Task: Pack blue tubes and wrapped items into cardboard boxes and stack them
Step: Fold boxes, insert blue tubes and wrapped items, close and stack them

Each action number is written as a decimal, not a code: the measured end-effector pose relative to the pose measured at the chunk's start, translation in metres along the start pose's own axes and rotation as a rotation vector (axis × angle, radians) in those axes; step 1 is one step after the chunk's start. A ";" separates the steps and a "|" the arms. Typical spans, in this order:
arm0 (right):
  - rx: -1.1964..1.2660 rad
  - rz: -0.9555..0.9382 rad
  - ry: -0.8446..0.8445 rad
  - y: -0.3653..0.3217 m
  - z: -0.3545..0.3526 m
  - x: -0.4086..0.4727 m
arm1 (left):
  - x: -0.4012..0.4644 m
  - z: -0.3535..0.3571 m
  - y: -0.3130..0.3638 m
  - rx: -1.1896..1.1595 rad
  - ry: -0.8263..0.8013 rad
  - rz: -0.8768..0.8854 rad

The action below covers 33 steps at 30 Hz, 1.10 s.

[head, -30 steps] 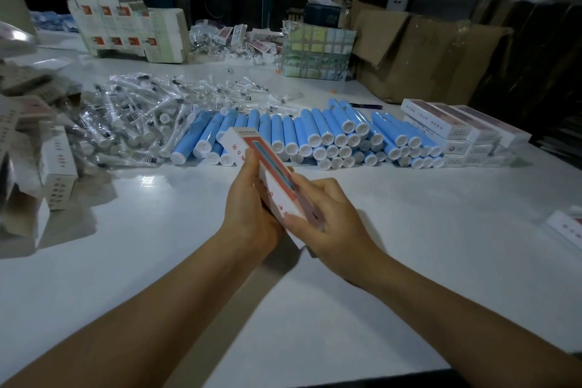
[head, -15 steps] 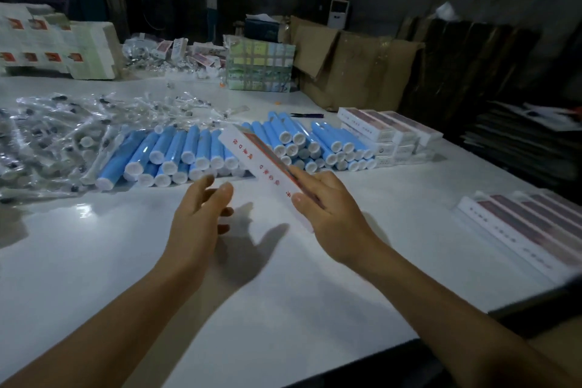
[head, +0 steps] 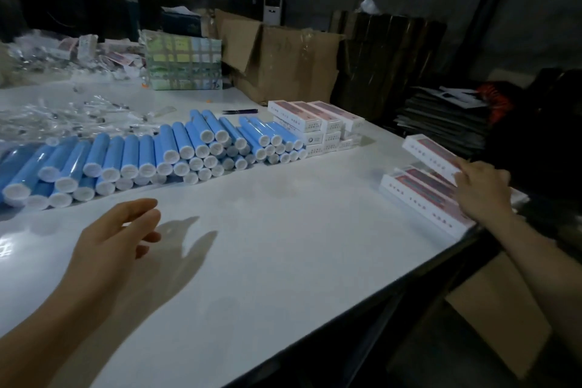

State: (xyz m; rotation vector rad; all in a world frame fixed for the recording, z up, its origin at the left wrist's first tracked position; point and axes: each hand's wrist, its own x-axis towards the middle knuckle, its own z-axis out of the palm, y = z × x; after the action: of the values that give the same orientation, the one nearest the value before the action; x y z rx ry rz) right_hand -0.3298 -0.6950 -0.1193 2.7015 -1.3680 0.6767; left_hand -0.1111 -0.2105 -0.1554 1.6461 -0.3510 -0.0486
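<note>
Right hand [head: 482, 190] grips one white-and-red box [head: 430, 154], tilted, just above the row of same boxes [head: 422, 198] at the table's [head: 283, 246] right edge. Left hand [head: 116, 239] hovers over the table, fingers loose, grip released, holding nothing. Blue tubes [head: 151, 157] piled in a row mid-table, clear wrapped items [head: 63, 120] behind them, another box stack [head: 318, 126] at the tubes' right end

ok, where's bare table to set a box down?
Free: the white table between the blue tubes and the near edge, from the left hand across to the right-edge box stack. Crowded: behind the tubes, wrapped items and far stack.
</note>
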 end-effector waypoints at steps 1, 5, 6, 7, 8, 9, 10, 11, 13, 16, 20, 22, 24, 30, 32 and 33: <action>-0.014 0.053 -0.048 0.008 0.002 0.003 | 0.000 0.000 0.000 0.000 0.007 -0.004; -0.006 0.129 -0.104 0.014 0.008 0.007 | -0.002 0.000 0.002 -0.006 0.022 -0.022; -0.003 0.132 -0.106 0.012 0.008 0.007 | -0.002 0.000 0.003 -0.004 0.020 -0.022; -0.004 0.132 -0.113 0.012 0.008 0.008 | -0.003 0.001 0.004 0.000 0.014 -0.024; -0.012 0.133 -0.122 0.011 0.007 0.008 | -0.003 0.002 0.006 0.004 0.007 -0.027; -0.027 0.136 -0.125 0.011 0.005 0.008 | -0.003 0.002 0.007 0.009 0.003 -0.029; -0.040 0.139 -0.114 0.009 0.003 0.007 | -0.003 0.002 0.007 0.013 0.000 -0.033; -0.040 0.139 -0.077 0.004 0.000 0.006 | -0.004 0.001 0.008 0.019 0.001 -0.035; 0.071 0.089 0.045 -0.020 -0.008 0.003 | -0.004 0.001 0.009 0.041 -0.003 -0.035; 0.360 -0.180 0.136 -0.091 -0.022 -0.012 | -0.005 0.002 0.009 0.115 -0.034 -0.026; 0.633 -0.478 0.083 -0.205 -0.030 -0.052 | -0.008 0.004 0.008 0.414 -0.155 0.054; 0.691 -0.601 -0.006 -0.256 -0.028 -0.075 | -0.010 0.006 0.007 0.542 -0.203 0.102; 0.738 -0.729 -0.102 -0.301 -0.024 -0.098 | -0.010 0.007 0.008 0.669 -0.244 0.157; 0.717 -0.958 -0.350 -0.375 0.012 -0.159 | -0.012 0.006 0.014 0.692 -0.239 0.201; 0.719 -0.921 -0.410 -0.376 0.024 -0.161 | -0.013 0.004 0.017 0.626 -0.215 0.145; 0.696 -0.939 -0.423 -0.375 0.029 -0.160 | -0.013 0.003 0.019 0.609 -0.207 0.128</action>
State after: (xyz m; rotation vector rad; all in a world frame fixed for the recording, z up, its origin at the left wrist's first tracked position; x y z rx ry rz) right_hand -0.1113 -0.3513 -0.1493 3.6109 0.3475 0.5323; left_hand -0.1283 -0.2116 -0.1398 2.2225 -0.6762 -0.0155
